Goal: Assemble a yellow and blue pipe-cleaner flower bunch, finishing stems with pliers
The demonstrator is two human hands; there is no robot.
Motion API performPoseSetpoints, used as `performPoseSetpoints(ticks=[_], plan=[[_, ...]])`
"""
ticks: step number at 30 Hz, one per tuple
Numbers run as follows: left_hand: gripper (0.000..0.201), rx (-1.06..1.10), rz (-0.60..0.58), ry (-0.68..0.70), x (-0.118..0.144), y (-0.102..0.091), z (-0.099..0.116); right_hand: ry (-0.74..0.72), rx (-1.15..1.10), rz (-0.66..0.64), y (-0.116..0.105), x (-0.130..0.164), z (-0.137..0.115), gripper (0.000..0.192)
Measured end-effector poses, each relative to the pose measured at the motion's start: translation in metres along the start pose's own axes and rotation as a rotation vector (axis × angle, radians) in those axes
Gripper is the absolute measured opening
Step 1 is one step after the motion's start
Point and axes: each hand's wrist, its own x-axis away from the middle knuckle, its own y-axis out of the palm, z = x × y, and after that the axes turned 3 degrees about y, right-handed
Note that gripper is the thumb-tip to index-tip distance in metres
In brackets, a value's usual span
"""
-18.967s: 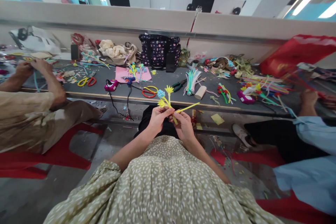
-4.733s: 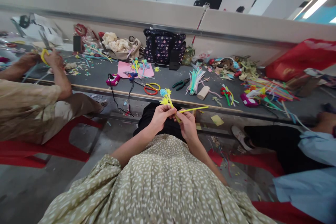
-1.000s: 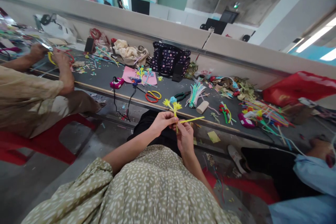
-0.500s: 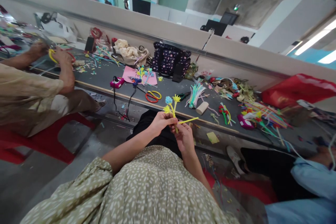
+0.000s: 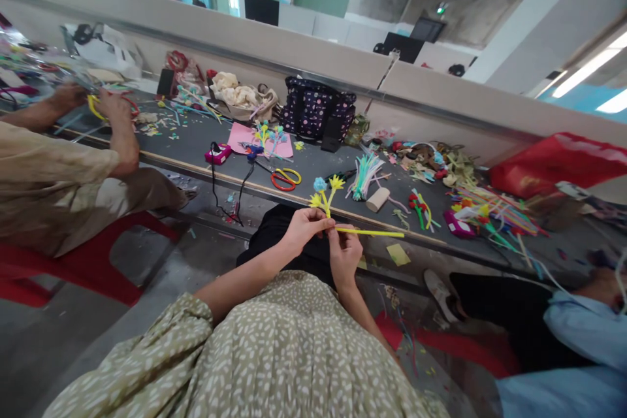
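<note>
My left hand (image 5: 304,230) pinches the stems of a small bunch of pipe-cleaner flowers (image 5: 325,190), two yellow heads and one blue, held upright above my lap. My right hand (image 5: 345,257) sits just below and to the right. It grips a yellow pipe cleaner (image 5: 373,232) whose free end sticks out level to the right. Both hands meet at the stems, in front of the near edge of the dark worktable (image 5: 313,166).
On the table lie red-and-yellow scissors (image 5: 281,177), pliers (image 5: 343,176), a pink glue gun (image 5: 218,155) with a hanging cord, a pipe-cleaner bundle (image 5: 365,173) and a spotted bag (image 5: 316,108). A person's hands (image 5: 110,114) work at left; another person (image 5: 578,333) sits at right.
The yellow pipe cleaner's free end has swung down and now points level and farther right. My right hand turned slightly; the flower bunch stays in my left hand.
</note>
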Motion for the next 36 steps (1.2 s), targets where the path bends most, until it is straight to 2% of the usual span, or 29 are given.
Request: performPoseSetpoints(ticks=[3, 6, 8, 12, 14, 16, 19, 24, 26, 28, 31, 36], plan=[[0.032, -0.003, 0.004, 0.006, 0.0, 0.0, 0.001, -0.017, 0.036, -0.002, -0.002, 0.001, 0.0, 0.011], [0.032, 0.011, -0.026, 0.019, 0.0, -0.001, 0.003, 0.081, -0.093, -0.059, -0.001, -0.001, 0.0, 0.011], [0.033, 0.04, -0.054, 0.017, 0.001, -0.002, 0.004, 0.205, -0.254, -0.097, -0.001, -0.003, 0.0, 0.01], [0.035, 0.111, -0.101, -0.032, 0.002, -0.006, 0.002, 0.555, -0.583, -0.223, -0.002, -0.009, 0.001, 0.011], [0.034, 0.13, -0.135, -0.062, 0.002, -0.006, 0.001, 0.658, -0.691, -0.284, -0.002, -0.01, 0.001, 0.013], [0.033, 0.145, -0.136, -0.062, 0.001, -0.005, 0.001, 0.651, -0.73, -0.278, 0.0, -0.01, 0.002, 0.015], [0.033, 0.156, -0.093, -0.014, -0.001, -0.003, 0.0, 0.468, -0.618, -0.163, 0.005, -0.008, 0.003, 0.014], [0.032, 0.14, -0.016, -0.003, -0.003, -0.003, -0.008, 0.074, -0.172, -0.054, 0.006, -0.004, 0.004, 0.01], [0.032, 0.109, 0.03, 0.01, -0.003, -0.003, -0.01, -0.043, 0.023, -0.026, 0.005, -0.003, 0.005, 0.011], [0.03, 0.052, 0.044, 0.031, -0.002, -0.003, -0.01, -0.113, 0.124, 0.0, 0.003, -0.003, 0.006, 0.01], [0.028, 0.011, 0.035, 0.064, -0.002, -0.002, -0.006, -0.029, -0.004, -0.04, 0.002, -0.004, 0.007, 0.008], [0.028, 0.066, -0.058, 0.031, -0.002, -0.008, -0.003, 0.389, -0.506, -0.187, 0.001, -0.01, 0.006, 0.006]])
